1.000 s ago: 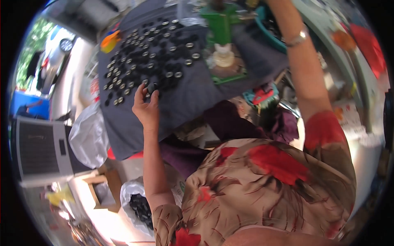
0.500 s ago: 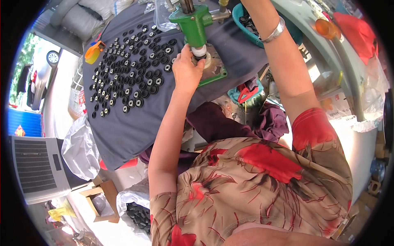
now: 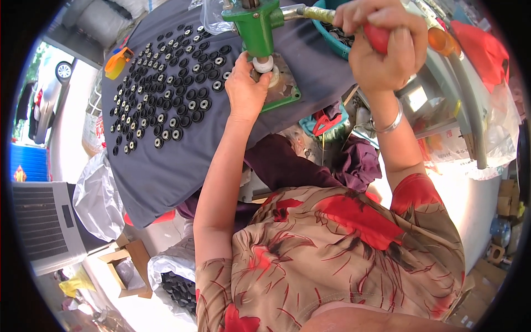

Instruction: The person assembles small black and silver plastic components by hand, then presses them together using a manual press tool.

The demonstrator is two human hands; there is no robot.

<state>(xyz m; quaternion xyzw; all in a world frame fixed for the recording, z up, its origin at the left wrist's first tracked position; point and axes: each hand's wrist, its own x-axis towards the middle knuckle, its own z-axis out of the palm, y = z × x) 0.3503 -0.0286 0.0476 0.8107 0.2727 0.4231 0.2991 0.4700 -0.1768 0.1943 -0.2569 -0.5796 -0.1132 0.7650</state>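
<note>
Head view: at upper centre, the green hand press [image 3: 260,27] stands upright, and its lever [image 3: 315,14] runs rightward to a red grip. The right hand [image 3: 381,47] has its fingers clenched around that grip. The left hand [image 3: 246,88] has its fingertips gathered at the press's white die [image 3: 264,65]; whether they pinch anything I cannot tell. Black rings [image 3: 166,88] cover the grey cloth [image 3: 166,171] at upper left.
</note>
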